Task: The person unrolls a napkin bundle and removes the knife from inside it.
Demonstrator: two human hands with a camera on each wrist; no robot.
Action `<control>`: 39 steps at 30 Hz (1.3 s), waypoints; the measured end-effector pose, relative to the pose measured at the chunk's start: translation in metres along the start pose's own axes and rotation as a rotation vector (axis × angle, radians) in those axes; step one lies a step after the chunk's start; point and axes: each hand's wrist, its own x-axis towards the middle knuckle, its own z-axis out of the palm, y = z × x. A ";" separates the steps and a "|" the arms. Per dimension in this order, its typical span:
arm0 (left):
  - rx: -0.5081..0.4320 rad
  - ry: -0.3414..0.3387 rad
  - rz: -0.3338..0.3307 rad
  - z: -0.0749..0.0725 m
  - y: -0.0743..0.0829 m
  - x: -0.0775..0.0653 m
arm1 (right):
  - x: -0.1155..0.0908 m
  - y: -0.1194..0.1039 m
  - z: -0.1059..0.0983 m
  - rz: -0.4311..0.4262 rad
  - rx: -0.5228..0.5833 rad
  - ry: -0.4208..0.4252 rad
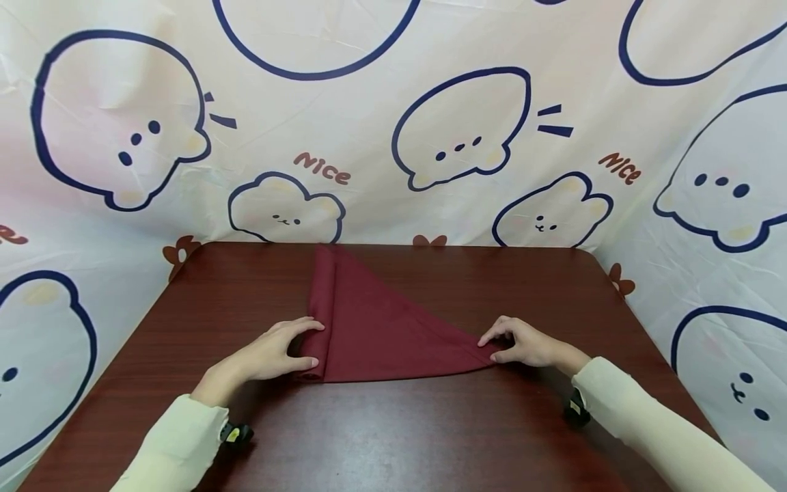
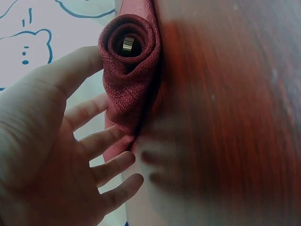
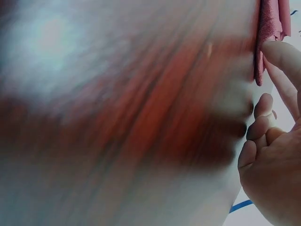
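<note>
A dark red cloth (image 1: pixel 387 335) lies on the table, its left side wound into a roll (image 1: pixel 322 287) and its flat part tapering to a corner at the right. My left hand (image 1: pixel 267 354) rests on the near part of the roll, thumb and fingertips touching it. Its fingers are spread and fairly straight in the left wrist view. Inside the roll's spiral end, a small gold-coloured shiny piece (image 2: pixel 128 44) shows. At the right corner, my right hand (image 1: pixel 529 344) pinches the cloth between thumb and forefinger; the other fingers are bent below.
The brown wooden table (image 1: pixel 393 437) reaches back to a pale curtain (image 1: pixel 369 137) printed with cartoon bears, which also hangs along both sides. Each wrist wears a dark strapped device, such as the left wrist's camera (image 1: pixel 236 433).
</note>
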 end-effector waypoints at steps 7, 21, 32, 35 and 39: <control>-0.015 -0.035 -0.013 0.004 0.008 0.005 | -0.011 0.008 -0.004 -0.019 -0.015 0.021; -0.016 -0.067 -0.007 0.019 0.026 0.021 | -0.039 0.021 -0.017 0.039 -0.033 0.035; 0.009 -0.054 -0.006 0.020 0.032 0.021 | -0.045 0.024 -0.017 0.027 0.001 0.047; 0.035 -0.038 -0.011 0.019 0.035 0.022 | -0.045 0.025 -0.015 0.035 0.010 0.055; 0.057 0.001 -0.001 0.017 0.041 0.024 | -0.044 0.025 -0.014 0.040 0.020 0.055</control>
